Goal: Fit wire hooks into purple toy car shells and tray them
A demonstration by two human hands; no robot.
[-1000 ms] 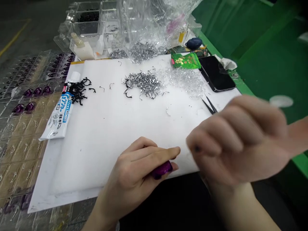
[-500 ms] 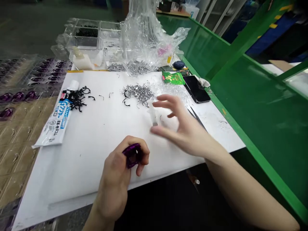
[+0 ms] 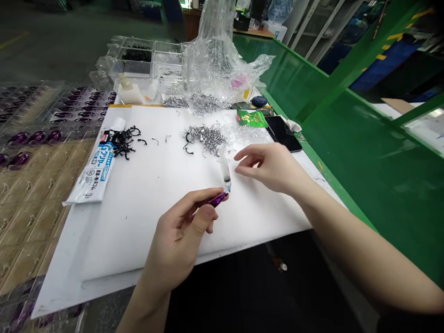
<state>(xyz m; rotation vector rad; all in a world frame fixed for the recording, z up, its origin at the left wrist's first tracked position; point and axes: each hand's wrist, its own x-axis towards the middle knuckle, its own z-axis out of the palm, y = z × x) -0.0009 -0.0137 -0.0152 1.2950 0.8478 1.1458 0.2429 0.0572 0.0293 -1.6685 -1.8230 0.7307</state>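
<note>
My left hand [image 3: 182, 231] pinches a shiny purple curved piece [image 3: 217, 200] between thumb and fingers, above the white foam sheet [image 3: 138, 240]. Just beyond the piece lies a clear syringe [image 3: 225, 169] with a blue tip, its tip close to the purple edge; I cannot tell whether they touch. My right hand [image 3: 267, 166] is low over the sheet, right of the syringe. Its fingers are curled, thumb and index tips a little apart, and nothing shows between them. Beyond it is a heap of small silvery wire bits [image 3: 208, 138].
At left lie a white-blue glue tube [image 3: 92, 178] and black curled strips [image 3: 121, 141]. Trays of purple pieces [image 3: 79, 104] stand farther left. A green packet [image 3: 251, 119], a phone [image 3: 282, 134] and a plastic bag [image 3: 208, 60] are at the back. A green partition [image 3: 347, 152] borders the right.
My left hand has turned the purple piece edge-on and brought it up and right towards the syringe. My right hand has moved slightly right, its spread fingers now curled closer together.
</note>
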